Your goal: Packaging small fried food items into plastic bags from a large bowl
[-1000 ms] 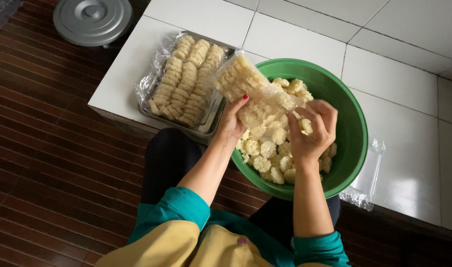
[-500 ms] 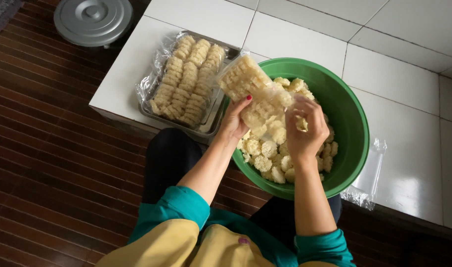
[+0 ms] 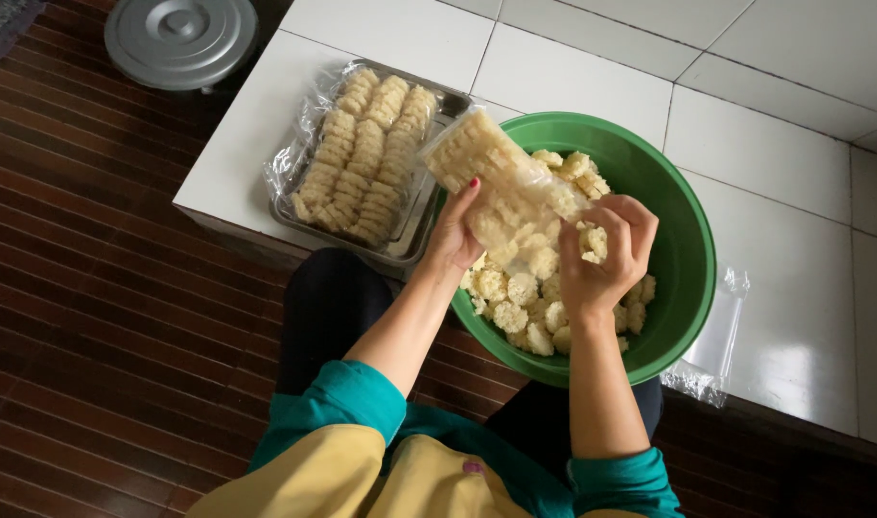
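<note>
My left hand (image 3: 453, 235) grips a clear plastic bag (image 3: 496, 173) partly filled with pale yellow round crackers, held tilted over a green plastic bowl (image 3: 683, 249). The bowl holds several loose crackers (image 3: 520, 297). My right hand (image 3: 601, 259) hovers at the bag's open end, fingers curled around a few crackers (image 3: 592, 240). Both hands are above the bowl's near-left part.
A metal tray (image 3: 414, 245) lined with plastic, with three packed rows of crackers (image 3: 366, 153), lies left of the bowl on a white tiled platform (image 3: 764, 144). Empty clear bags (image 3: 716, 350) lie right of the bowl. A grey metal pot lid (image 3: 179, 38) rests on the dark wood floor.
My right hand went to the bag's mouth, then drew back a little to the right with crackers in its fingers. The bag and left hand barely moved.
</note>
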